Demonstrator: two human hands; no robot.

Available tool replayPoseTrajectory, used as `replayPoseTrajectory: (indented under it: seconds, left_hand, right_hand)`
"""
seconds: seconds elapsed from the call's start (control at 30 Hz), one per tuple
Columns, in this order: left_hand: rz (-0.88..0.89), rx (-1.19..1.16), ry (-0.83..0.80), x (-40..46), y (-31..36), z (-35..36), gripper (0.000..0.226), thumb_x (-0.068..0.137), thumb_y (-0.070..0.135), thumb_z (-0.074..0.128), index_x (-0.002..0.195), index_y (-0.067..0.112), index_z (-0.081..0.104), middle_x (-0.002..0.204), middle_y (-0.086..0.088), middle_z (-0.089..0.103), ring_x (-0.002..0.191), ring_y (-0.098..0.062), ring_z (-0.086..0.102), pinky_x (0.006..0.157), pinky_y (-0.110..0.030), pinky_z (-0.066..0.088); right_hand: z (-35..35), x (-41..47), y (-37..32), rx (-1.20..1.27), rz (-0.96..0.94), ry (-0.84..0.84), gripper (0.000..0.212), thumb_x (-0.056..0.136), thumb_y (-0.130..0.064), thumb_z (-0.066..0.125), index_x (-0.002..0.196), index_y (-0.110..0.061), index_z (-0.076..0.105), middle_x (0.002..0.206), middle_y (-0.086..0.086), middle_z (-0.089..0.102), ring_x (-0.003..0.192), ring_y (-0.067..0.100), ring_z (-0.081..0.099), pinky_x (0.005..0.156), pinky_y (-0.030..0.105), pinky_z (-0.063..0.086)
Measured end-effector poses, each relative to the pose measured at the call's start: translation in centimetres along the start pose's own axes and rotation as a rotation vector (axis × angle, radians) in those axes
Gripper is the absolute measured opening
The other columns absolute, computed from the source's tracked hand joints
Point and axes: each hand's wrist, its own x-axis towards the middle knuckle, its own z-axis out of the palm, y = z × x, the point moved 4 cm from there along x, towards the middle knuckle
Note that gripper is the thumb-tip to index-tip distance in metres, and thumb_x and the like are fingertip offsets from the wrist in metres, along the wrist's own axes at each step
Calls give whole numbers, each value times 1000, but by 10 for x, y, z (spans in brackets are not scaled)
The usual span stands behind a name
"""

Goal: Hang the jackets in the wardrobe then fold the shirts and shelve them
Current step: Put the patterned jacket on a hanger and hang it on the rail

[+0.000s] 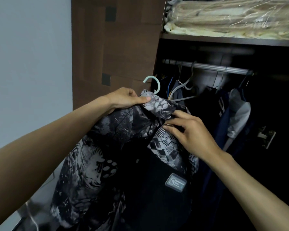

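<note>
Person stands at the open wardrobe [207, 40], both bare arms reaching forward.

Patterned jacket [107, 155], black and grey print, is held up in front of the wardrobe's left edge, outside the hanging space. It sits on a pale green hanger [154, 84]; only the hook shows, poking up above the collar, free of the rail [207, 66].

Left hand [125, 98]: fingers curled, thumb laid flat along the top of the collar, pinching the cloth just below the hook.

Right hand [192, 130]: fingers bent and closed on the jacket's front edge near the collar, fingertips pressed into the fabric. A grey label patch [175, 182] shows lower down on the dark lining.

Inside, dim: rail runs across under a shelf. A grey hanger [182, 92] hangs on it, with dark garments beside. Further right, a navy and grey jacket [235, 114] hangs on the rail, well apart from the held one.

Top shelf: folded bedding in clear plastic [232, 15].

Brown wardrobe door [115, 47] stands open at left, against a pale wall [30, 55].
</note>
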Motion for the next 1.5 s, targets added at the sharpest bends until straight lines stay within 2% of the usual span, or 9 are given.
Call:
replayPoseTrajectory:
  seconds: [0.1,0.23,0.47,0.63,0.73,0.87,0.97,1.27,1.5]
  left_hand:
    - [47,-25,19,1,0,0,59,84,59,69,104,3,69,103,2,69,91,0,57,94,-31,41]
    - [80,-19,23,2,2,2,38,90,51,66,82,14,62,95,0,64,86,-1,55,88,-27,35]
    - [100,-54,36,2,2,4,37,91,49,66,77,16,58,82,2,60,78,-4,54,72,-19,38]
    - [99,-80,6,-2,0,3,38,92,51,63,89,13,62,116,-12,69,93,-6,57,74,-18,36]
    - [98,-75,-13,-1,1,9,37,93,51,62,89,14,61,115,-6,70,92,2,55,87,-24,33]
    - [98,-92,-22,1,0,12,38,92,52,63,88,14,61,102,0,70,95,-5,57,85,-24,35]
    - [97,-93,-21,1,-3,12,39,92,53,63,85,15,59,96,1,68,90,-5,57,80,-23,37]
    - [90,-81,-17,2,-4,11,37,92,52,64,78,18,57,86,6,65,87,-4,56,77,-20,36]
    - [99,-31,-56,7,-6,19,37,92,53,63,80,18,60,91,12,64,94,-4,55,95,-31,33]
  right_hand:
    - [-4,-3,5,0,14,76,17,93,-18,74,107,-11,80,116,-10,70,111,3,66,97,28,54]
    - [-9,-4,7,74,66,151,18,86,-19,80,103,-14,81,97,-15,67,92,6,67,84,16,49]
    - [-20,-9,16,-22,112,149,20,87,-23,79,105,-17,81,97,-11,65,91,7,65,82,20,53]
    - [-23,-13,36,29,294,145,16,83,-20,83,99,-20,82,109,-8,67,100,4,66,92,30,58]
    - [-9,-14,31,56,356,54,15,79,-26,86,93,-25,83,112,-11,73,111,-1,65,103,28,52]
    - [0,-18,28,88,466,156,11,76,-21,89,86,-21,83,78,-16,76,73,-3,71,73,16,58]
    - [-2,-18,35,120,508,216,14,74,-22,91,82,-26,81,76,-18,75,71,-4,71,73,18,59]
    - [-6,-10,49,135,540,38,25,77,-23,89,79,-21,64,75,-4,78,74,5,75,76,36,62]
    - [0,-8,52,182,588,-99,28,77,-20,89,81,-16,62,60,2,73,53,3,65,62,25,49]
